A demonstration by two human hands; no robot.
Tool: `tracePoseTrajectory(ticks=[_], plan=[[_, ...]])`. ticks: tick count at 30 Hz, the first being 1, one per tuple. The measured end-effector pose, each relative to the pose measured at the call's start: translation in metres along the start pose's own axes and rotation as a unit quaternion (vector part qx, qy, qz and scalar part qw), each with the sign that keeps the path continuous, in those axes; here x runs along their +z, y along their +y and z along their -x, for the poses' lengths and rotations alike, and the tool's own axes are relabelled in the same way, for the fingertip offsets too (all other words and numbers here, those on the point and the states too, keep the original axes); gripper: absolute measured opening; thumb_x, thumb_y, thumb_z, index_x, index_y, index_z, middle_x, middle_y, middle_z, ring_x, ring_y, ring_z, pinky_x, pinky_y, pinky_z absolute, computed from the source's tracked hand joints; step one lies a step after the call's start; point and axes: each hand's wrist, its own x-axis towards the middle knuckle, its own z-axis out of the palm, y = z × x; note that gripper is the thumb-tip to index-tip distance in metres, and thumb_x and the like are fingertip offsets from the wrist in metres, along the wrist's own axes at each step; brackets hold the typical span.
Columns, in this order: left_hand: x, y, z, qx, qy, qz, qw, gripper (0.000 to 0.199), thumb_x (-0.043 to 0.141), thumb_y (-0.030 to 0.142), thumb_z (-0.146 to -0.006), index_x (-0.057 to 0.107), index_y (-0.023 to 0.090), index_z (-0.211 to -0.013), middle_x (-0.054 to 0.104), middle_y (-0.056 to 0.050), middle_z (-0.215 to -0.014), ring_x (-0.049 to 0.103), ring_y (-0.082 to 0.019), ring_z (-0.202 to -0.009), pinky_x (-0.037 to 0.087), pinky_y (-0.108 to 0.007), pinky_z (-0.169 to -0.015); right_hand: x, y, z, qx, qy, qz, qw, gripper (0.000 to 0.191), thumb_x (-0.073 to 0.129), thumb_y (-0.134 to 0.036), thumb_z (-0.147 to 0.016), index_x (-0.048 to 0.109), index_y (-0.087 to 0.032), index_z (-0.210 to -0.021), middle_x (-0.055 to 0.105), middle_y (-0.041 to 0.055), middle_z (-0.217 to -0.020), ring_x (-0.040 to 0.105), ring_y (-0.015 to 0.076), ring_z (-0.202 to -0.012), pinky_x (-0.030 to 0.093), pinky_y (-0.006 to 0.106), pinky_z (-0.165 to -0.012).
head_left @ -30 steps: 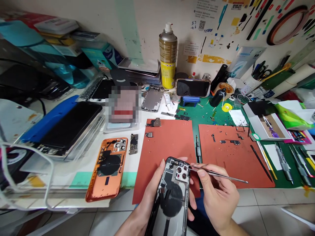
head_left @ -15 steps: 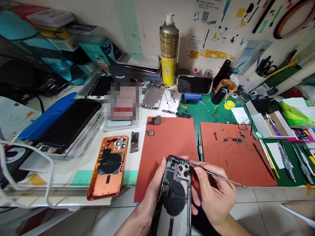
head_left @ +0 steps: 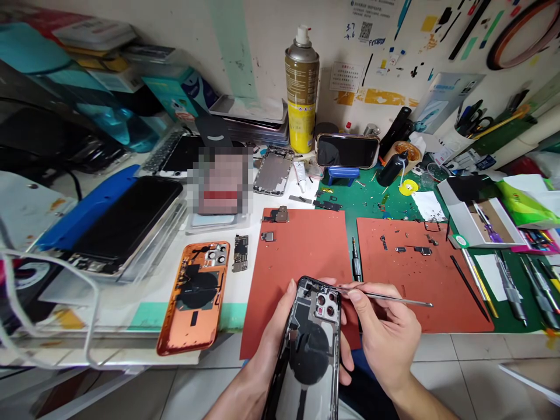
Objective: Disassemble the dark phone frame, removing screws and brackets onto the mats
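Note:
An opened phone housing (head_left: 310, 356), dark-framed with a round black pad and a camera cutout, is tilted up at the bottom centre. My left hand (head_left: 275, 332) is wrapped round it, thumb along the left edge and fingertips showing past the right edge. Between the thumb and fingers of my right hand (head_left: 387, 332) is a thin metal tool (head_left: 402, 300), whose tip meets the housing's top right corner beside the camera cutout. A red mat (head_left: 306, 251) lies beneath, bearing a small camera part (head_left: 276, 214) and a smaller metal piece (head_left: 268, 236).
An orange phone back (head_left: 195, 300) and a circuit board (head_left: 240, 253) lie to the left. A screwdriver (head_left: 356, 262) sits between the mats, with small parts on the right mat (head_left: 424, 291). A spray can (head_left: 301, 90) and a propped phone (head_left: 347, 150) stand behind.
The tool's free end has risen and swung slightly left, so it lies flatter. My right hand has shifted a little. Both hands keep their hold.

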Motion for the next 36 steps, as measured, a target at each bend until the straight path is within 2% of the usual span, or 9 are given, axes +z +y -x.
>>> tracePoseTrajectory(ticks=[3, 5, 10, 15, 18, 21, 25, 30, 36], plan=[[-0.004, -0.001, -0.001, 0.000, -0.006, 0.001, 1.000, 0.097, 0.023, 0.092, -0.099, 0.030, 0.025, -0.168, 0.083, -0.019, -0.101, 0.084, -0.039, -0.086, 0.061, -0.045, -0.074, 0.001, 0.000, 0.000, -0.003, 0.002, 0.004, 1.000, 0.005, 0.083, -0.021, -0.097, 0.082, -0.026, -0.097, 0.085, 0.0011, -0.091, 0.085, 0.0192, -0.084, 0.070, 0.024, -0.076], [-0.004, -0.002, -0.002, -0.001, 0.002, 0.001, 1.000, 0.098, 0.024, 0.093, -0.098, 0.032, 0.025, -0.168, 0.083, -0.019, -0.100, 0.084, -0.039, -0.085, 0.061, -0.045, -0.074, 0.002, -0.001, 0.000, -0.002, 0.005, 0.006, 1.000, 0.004, 0.083, -0.022, -0.096, 0.083, -0.025, -0.096, 0.085, 0.0021, -0.091, 0.085, 0.0203, -0.083, 0.070, 0.025, -0.075], [0.003, 0.003, 0.001, -0.005, 0.005, -0.012, 1.000, 0.096, 0.026, 0.091, -0.099, 0.059, 0.014, -0.145, 0.083, -0.021, -0.097, 0.083, -0.038, -0.084, 0.060, -0.042, -0.073, 0.002, -0.003, -0.002, 0.006, 0.004, 0.006, 1.000, 0.004, 0.084, -0.023, -0.096, 0.083, -0.025, -0.094, 0.085, 0.0021, -0.090, 0.085, 0.0203, -0.082, 0.070, 0.024, -0.073], [0.013, 0.003, 0.002, 0.022, 0.016, -0.017, 0.999, 0.095, 0.022, 0.088, -0.102, 0.066, 0.011, -0.135, 0.081, -0.019, -0.090, 0.083, -0.034, -0.077, 0.058, -0.039, -0.071, 0.000, -0.003, -0.003, 0.002, -0.012, -0.006, 1.000, 0.007, 0.082, -0.020, -0.097, 0.083, -0.027, -0.095, 0.085, -0.0001, -0.092, 0.085, 0.0183, -0.085, 0.070, 0.023, -0.077], [0.018, 0.002, 0.001, 0.038, 0.046, 0.004, 0.998, 0.090, 0.025, 0.084, -0.105, 0.063, 0.012, -0.144, 0.080, -0.015, -0.087, 0.081, -0.033, -0.072, 0.058, -0.038, -0.068, 0.001, -0.001, -0.001, -0.008, -0.004, -0.009, 1.000, 0.009, 0.082, -0.019, -0.097, 0.083, -0.028, -0.099, 0.086, -0.0001, -0.096, 0.086, 0.0182, -0.087, 0.070, 0.023, -0.079], [0.020, 0.001, 0.001, 0.051, 0.049, 0.027, 0.997, 0.079, 0.032, 0.079, -0.108, 0.052, 0.020, -0.158, 0.081, -0.012, -0.096, 0.081, -0.031, -0.074, 0.059, -0.039, -0.068, 0.004, 0.000, 0.001, -0.015, 0.011, -0.014, 1.000, 0.010, 0.083, -0.018, -0.096, 0.083, -0.027, -0.099, 0.087, 0.0004, -0.096, 0.086, 0.0187, -0.086, 0.071, 0.023, -0.079], [0.022, 0.000, 0.000, 0.082, 0.055, 0.050, 0.994, 0.073, 0.038, 0.073, -0.109, 0.045, 0.025, -0.164, 0.081, -0.014, -0.108, 0.082, -0.031, -0.080, 0.061, -0.039, -0.070, 0.009, -0.001, 0.002, 0.000, 0.033, -0.027, 0.999, 0.006, 0.085, -0.021, -0.095, 0.083, -0.026, -0.097, 0.087, 0.0021, -0.095, 0.086, 0.0207, -0.087, 0.071, 0.024, -0.078], [0.026, 0.001, -0.003, 0.124, 0.084, 0.039, 0.988, 0.070, 0.045, 0.065, -0.110, 0.045, 0.023, -0.166, 0.079, -0.018, -0.118, 0.082, -0.034, -0.084, 0.062, -0.042, -0.072, 0.011, -0.004, 0.003, 0.047, 0.054, -0.048, 0.996, 0.006, 0.086, -0.028, -0.095, 0.082, -0.025, -0.093, 0.087, 0.0053, -0.094, 0.087, 0.0230, -0.087, 0.071, 0.025, -0.075], [0.029, 0.004, 0.000, 0.111, 0.045, 0.034, 0.992, 0.067, 0.034, 0.066, -0.113, 0.037, 0.031, -0.170, 0.076, -0.015, -0.123, 0.082, -0.030, -0.078, 0.061, -0.040, -0.071, 0.013, -0.004, 0.001, 0.095, 0.058, -0.083, 0.990, 0.014, 0.088, -0.034, -0.094, 0.080, -0.023, -0.092, 0.087, 0.0089, -0.093, 0.087, 0.0265, -0.085, 0.072, 0.030, -0.072]])
